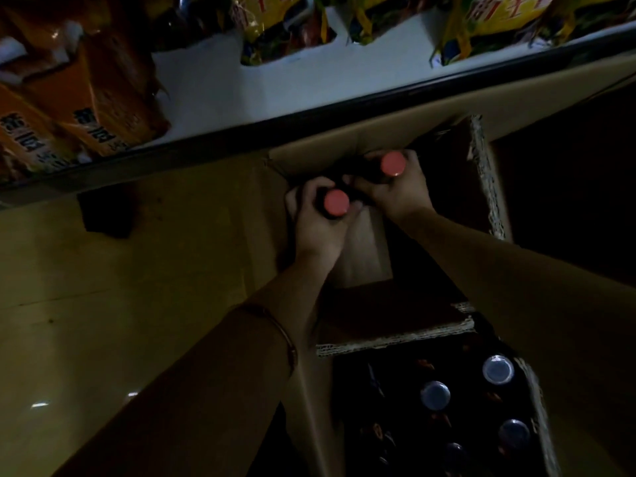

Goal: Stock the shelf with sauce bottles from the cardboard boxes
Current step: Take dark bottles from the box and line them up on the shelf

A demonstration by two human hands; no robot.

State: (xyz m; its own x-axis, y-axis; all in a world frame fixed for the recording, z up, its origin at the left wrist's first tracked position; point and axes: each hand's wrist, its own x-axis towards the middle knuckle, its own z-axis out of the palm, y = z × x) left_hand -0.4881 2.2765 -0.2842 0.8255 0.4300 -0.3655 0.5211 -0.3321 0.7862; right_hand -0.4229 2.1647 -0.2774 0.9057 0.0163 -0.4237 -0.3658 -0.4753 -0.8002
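Both my hands reach down into an open cardboard box (488, 187) on the floor below the shelf. My left hand (318, 222) grips the neck of a dark sauce bottle with a red cap (336, 202). My right hand (401, 192) grips a second dark bottle with a red cap (392, 163). The bottles' bodies are dark and mostly hidden inside the box. A nearer cardboard box (395, 342) holds several dark bottles with grey caps (498, 369).
The white shelf (275, 87) runs across the top, with a dark front edge. Orange packets (86, 98) stand on it at left and yellow bags (499, 15) at right. A tan tiled floor (120, 304) lies to the left of the boxes.
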